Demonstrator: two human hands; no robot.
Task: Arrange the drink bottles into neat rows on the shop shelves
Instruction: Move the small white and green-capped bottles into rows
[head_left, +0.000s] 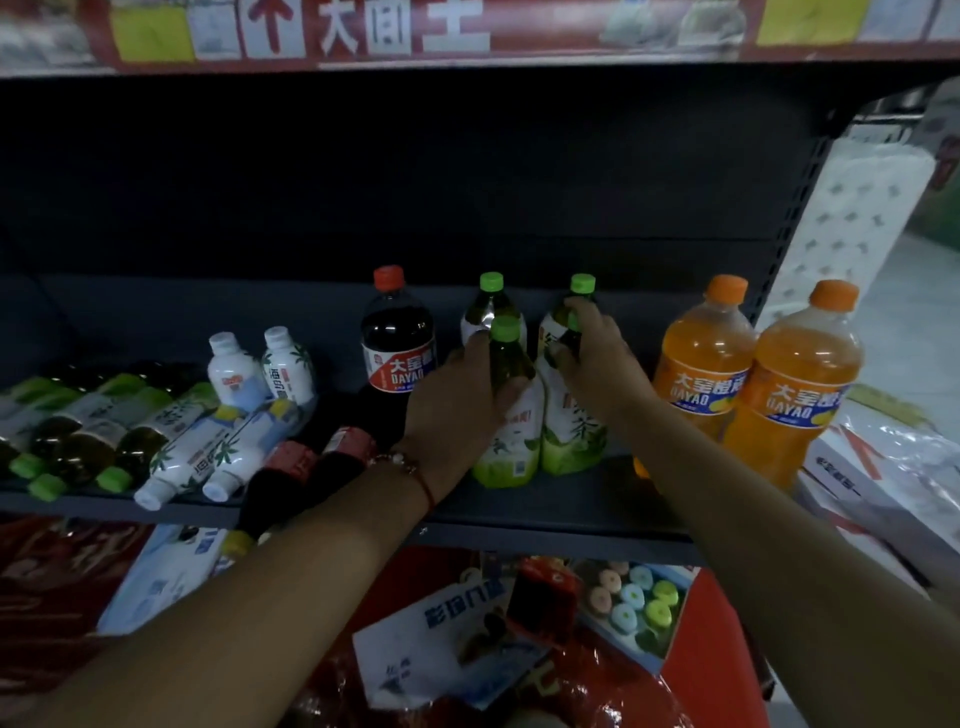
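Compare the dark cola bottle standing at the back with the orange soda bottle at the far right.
The cola bottle holds near-black drink under a red cap; the orange soda bottle holds bright orange drink under an orange cap. The cola stands further back on the shelf, the orange soda near the front edge. Both stand upright, untouched, with DAYAO labels.

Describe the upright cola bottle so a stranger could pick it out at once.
Look at the dark middle shelf. Left of the green-capped tea bottles stands the cola bottle. It is the only upright bottle with a red cap and near-black drink.
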